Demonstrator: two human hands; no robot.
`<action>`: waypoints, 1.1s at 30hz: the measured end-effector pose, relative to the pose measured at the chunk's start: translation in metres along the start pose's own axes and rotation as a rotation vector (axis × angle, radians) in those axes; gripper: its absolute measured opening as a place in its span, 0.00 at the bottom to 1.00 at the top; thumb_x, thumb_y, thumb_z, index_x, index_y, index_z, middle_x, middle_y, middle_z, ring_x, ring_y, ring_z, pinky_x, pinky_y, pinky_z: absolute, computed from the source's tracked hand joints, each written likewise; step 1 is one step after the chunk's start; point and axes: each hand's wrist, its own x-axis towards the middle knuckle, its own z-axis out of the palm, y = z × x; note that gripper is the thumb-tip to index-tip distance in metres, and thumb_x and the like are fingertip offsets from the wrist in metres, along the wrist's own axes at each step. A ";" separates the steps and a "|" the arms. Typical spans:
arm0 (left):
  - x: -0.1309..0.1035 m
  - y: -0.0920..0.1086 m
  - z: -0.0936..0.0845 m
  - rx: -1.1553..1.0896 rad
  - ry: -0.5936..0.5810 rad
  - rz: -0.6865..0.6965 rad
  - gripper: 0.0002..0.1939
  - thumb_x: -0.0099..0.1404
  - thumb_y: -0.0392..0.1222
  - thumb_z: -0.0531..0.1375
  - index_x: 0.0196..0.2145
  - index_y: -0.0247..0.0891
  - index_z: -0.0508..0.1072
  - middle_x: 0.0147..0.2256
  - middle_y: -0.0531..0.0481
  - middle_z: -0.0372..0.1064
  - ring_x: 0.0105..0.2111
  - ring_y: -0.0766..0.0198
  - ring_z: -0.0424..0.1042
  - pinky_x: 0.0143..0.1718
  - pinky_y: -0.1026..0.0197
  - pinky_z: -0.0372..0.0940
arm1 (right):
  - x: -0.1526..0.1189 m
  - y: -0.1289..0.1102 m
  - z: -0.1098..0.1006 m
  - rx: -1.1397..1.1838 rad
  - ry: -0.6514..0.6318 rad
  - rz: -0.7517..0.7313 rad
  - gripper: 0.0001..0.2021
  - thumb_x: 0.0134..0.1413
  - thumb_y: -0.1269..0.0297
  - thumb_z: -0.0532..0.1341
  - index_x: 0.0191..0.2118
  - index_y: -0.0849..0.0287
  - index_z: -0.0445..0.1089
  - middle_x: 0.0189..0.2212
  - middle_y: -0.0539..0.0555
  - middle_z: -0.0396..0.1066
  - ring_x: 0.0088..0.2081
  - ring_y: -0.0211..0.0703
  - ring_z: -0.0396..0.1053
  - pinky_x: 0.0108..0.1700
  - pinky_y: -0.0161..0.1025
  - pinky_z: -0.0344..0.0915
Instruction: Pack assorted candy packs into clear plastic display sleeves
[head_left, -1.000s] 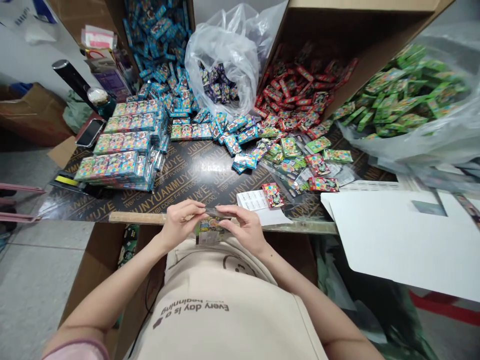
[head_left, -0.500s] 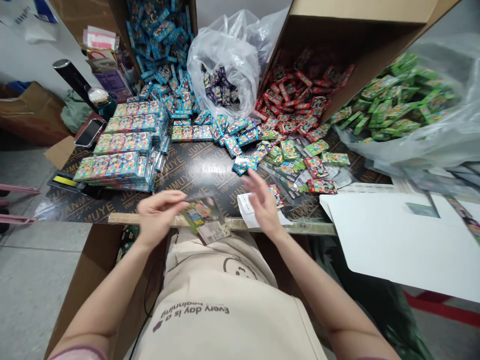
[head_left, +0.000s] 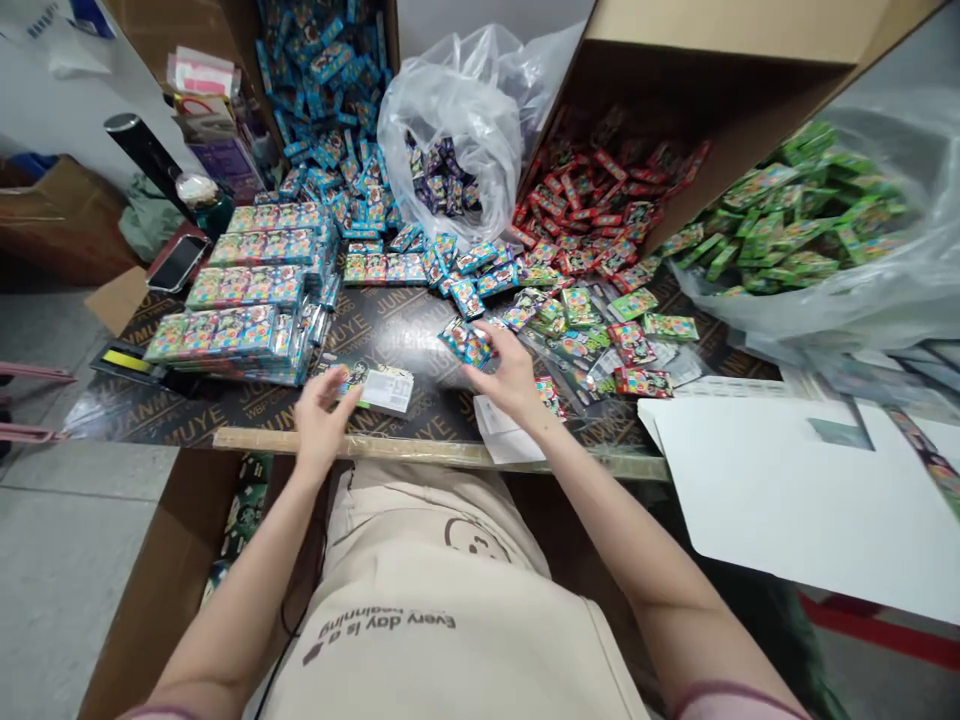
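Note:
A dark printed flat packet point(head_left: 388, 390) with a white panel lies on the table near its front edge. Beside its left end is my left hand point(head_left: 321, 422), thumb and fingers apart; whether the thumb touches the packet I cannot tell. Between thumb and fingers, my right hand point(head_left: 516, 378) grips small blue boxes point(head_left: 463, 342), slightly blurred, over the middle of the table. Just beyond lie loose blue boxes point(head_left: 466, 297). A folded white paper point(head_left: 501, 430) lies under my right wrist, at the front edge.
Stacked multi-box packs point(head_left: 232, 330) stand at the left, near a phone point(head_left: 178, 264). Behind are a clear bag point(head_left: 450, 100) of purple boxes, red boxes point(head_left: 600, 190) in a carton and green boxes point(head_left: 817, 215) in a bag. White card point(head_left: 795, 480) overhangs the front right.
The packet my left hand held up now lies on the table, and that hand's fingers have parted. My right hand has closed on blue boxes and shifted them left.

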 end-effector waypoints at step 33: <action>0.049 -0.013 0.038 0.723 -0.901 0.681 0.55 0.47 0.49 0.70 0.67 0.37 0.49 0.51 0.40 0.62 0.52 0.48 0.63 0.57 0.47 0.58 | -0.051 -0.024 0.008 -0.256 -0.095 -0.144 0.32 0.42 0.64 0.60 0.57 0.56 0.60 0.55 0.63 0.63 0.56 0.57 0.60 0.60 0.55 0.43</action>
